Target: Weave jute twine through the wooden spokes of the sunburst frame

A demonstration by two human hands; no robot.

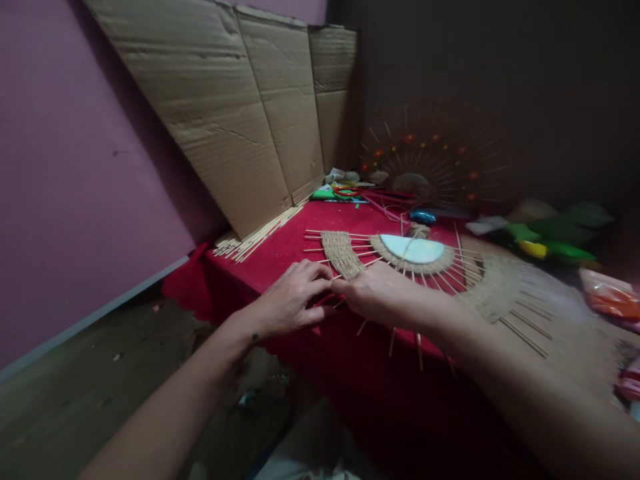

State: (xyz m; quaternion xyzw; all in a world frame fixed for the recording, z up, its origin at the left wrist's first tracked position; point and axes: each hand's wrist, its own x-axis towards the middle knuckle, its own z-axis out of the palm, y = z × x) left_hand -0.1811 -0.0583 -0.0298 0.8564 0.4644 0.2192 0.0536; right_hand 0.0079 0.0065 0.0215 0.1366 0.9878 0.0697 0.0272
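A half-round fan of thin wooden sticks (419, 350) spreads from a pale blue half-disc (415, 249), whose curved rim is wrapped in twine. An outer band of woven twine (341, 255) covers the sticks at the left end. More weaving (493, 287) shows at the right, beyond my forearm. My left hand (295, 297) has its fingers bent around a stick at the fan's near-left edge, just below the woven band. Close beside it, my right hand (373, 293) is closed against the same edge; its fingertips and whatever they hold are hidden.
Large cardboard sheets (215, 100) lean against the pink wall, with a bundle of loose sticks (260, 233) at their foot. Red cloth (295, 223) covers the table. Behind stands a finished-looking stick fan with flowers (425, 160). Plastic packets (610, 293) lie at the right.
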